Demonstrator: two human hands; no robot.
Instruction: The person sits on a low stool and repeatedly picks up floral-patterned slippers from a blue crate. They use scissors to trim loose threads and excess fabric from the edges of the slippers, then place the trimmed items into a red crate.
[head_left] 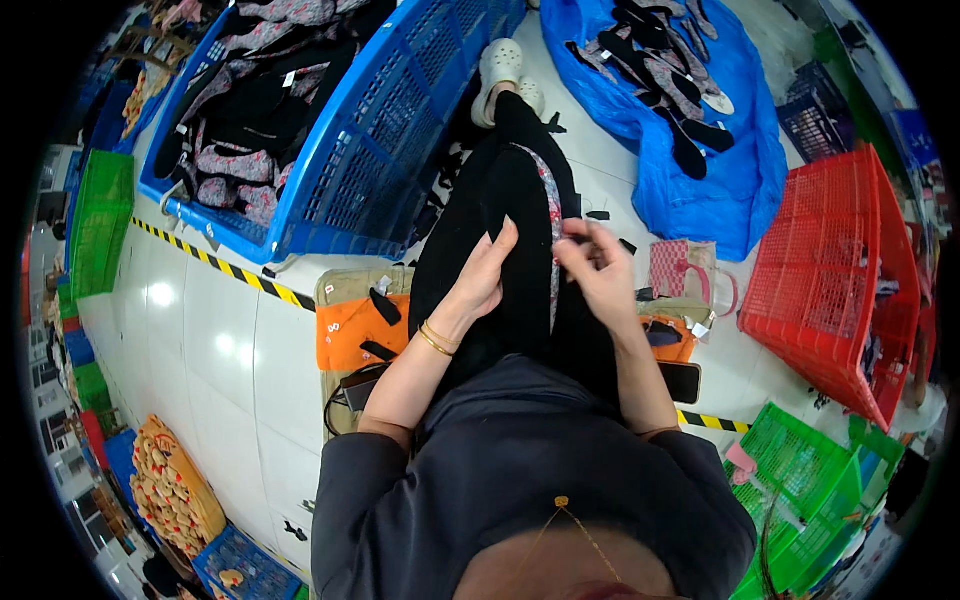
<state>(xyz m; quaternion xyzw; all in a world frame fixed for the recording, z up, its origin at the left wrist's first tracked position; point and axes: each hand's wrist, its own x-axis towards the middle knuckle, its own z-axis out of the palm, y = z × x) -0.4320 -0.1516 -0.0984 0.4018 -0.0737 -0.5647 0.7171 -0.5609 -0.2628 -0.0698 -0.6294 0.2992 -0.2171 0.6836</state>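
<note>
A black fabric piece with a pink-and-grey floral strip (554, 215) along its right side lies over my black-trousered legs. My left hand (482, 272) grips the black cloth on its left side, thumb up and fingers curled. On the other side, my right hand (598, 265) has its thumb and fingers pinched together at the floral strip. Black cloth on black trousers makes the piece's outline hard to make out. Whether a small tool sits in my right fingers is hidden.
Left of my legs stands a large blue crate (365, 130) filled with black and floral fabric pieces. More pieces lie on a blue plastic sheet (735, 195) ahead right. A red crate (815, 280) and green crates (800, 455) flank my right; black scraps and an orange cloth (350, 335) lie nearby.
</note>
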